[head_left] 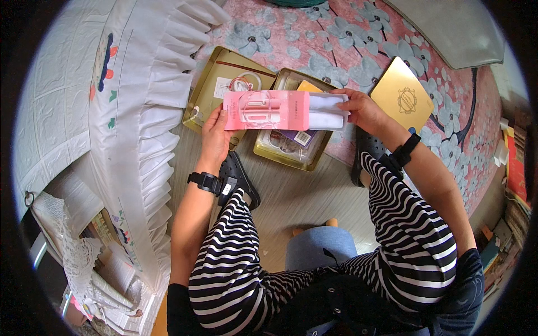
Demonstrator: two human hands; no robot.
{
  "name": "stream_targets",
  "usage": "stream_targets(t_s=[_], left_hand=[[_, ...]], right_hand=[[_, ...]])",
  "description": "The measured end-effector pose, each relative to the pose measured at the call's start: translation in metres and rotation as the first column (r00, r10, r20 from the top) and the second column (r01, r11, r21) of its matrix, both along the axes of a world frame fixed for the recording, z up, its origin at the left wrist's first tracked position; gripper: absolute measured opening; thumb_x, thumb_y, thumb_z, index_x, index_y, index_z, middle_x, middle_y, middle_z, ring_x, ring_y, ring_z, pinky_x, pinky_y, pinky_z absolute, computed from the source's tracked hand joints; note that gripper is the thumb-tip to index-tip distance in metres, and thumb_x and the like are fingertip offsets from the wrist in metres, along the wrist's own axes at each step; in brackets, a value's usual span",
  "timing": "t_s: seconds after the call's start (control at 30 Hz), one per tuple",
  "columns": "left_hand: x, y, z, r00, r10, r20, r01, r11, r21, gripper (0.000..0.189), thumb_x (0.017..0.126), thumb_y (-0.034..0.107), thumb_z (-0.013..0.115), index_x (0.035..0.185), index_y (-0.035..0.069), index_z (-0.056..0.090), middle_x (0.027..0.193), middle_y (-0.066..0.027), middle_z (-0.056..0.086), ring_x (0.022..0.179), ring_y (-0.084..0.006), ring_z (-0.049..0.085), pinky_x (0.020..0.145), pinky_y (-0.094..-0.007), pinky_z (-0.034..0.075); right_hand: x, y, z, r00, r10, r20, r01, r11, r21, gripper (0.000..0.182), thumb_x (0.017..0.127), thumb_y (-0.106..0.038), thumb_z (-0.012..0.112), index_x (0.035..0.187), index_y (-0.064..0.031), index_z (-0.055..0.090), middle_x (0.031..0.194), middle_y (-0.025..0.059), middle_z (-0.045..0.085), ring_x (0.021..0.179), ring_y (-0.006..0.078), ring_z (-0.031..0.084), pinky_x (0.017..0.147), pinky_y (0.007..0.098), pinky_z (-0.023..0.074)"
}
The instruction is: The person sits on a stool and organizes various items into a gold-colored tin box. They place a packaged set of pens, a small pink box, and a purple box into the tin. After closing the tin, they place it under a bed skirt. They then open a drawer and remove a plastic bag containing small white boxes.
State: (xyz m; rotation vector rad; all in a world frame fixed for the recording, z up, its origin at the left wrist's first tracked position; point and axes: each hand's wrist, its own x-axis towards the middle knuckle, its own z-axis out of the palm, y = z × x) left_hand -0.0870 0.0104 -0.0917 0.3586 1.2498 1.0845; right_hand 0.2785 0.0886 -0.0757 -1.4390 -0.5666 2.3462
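Observation:
A pink printed carton (290, 110) is held level in front of me, above two gold tins. My left hand (216, 130) grips its left end, thumb on top. From the carton's right end sticks out a clear tray (325, 111) with white, rounded contents, and my right hand (361, 107) pinches the tray's outer end. Below, the left tin (204, 84) contains a coiled pale tube (252, 80), a brown stick (239, 67) and a paper with writing. The right tin (290, 164) contains a purple box (299, 137) with a barcode, clear packaging and something yellow.
A gold lid (401, 94) lies on the pink floral rug (290, 29) to the right. On the left hangs a ruffled white bed skirt (168, 84). A blue-topped stool (321, 243) is beneath me, and black clogs (239, 176) flank the tins.

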Motion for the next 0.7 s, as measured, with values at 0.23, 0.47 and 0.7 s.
stream_targets(t_s=[0.23,0.47,0.7], left_hand=[[-0.022,-0.008,-0.009,0.995,0.078,-0.062,-0.081,0.996,-0.047,0.032,0.099,0.02,0.046,0.126,0.004,0.048,0.119,-0.0092,0.058,0.104,-0.0209,0.059,0.085,-0.0388,0.05],[-0.019,-0.008,-0.007,0.997,-0.001,-0.071,-0.005,0.997,-0.079,0.033,0.096,0.015,0.051,0.127,0.004,0.048,0.12,-0.0076,0.056,0.105,-0.0197,0.058,0.089,-0.037,0.048],[-0.021,-0.008,-0.003,0.997,0.053,-0.062,-0.059,0.994,-0.09,0.037,0.094,0.014,0.055,0.129,0.005,0.047,0.122,-0.0074,0.055,0.108,-0.0207,0.057,0.091,-0.0395,0.047]], right_hand=[[0.012,0.005,0.004,0.995,-0.012,0.097,0.007,0.998,0.059,0.036,0.085,-0.004,0.058,0.12,-0.0072,0.051,0.111,0.0051,0.055,0.102,0.0178,0.054,0.086,0.033,0.0462],[0.016,-0.002,-0.008,0.987,0.013,0.161,-0.031,0.994,0.108,0.037,0.083,-0.008,0.063,0.118,-0.0067,0.051,0.109,0.0041,0.056,0.103,0.0174,0.053,0.087,0.0313,0.0441],[0.01,-0.002,0.0,0.988,0.013,0.154,-0.037,0.987,0.154,0.039,0.085,-0.01,0.061,0.12,-0.0028,0.049,0.111,0.006,0.058,0.1,0.0166,0.056,0.088,0.0303,0.0447]])
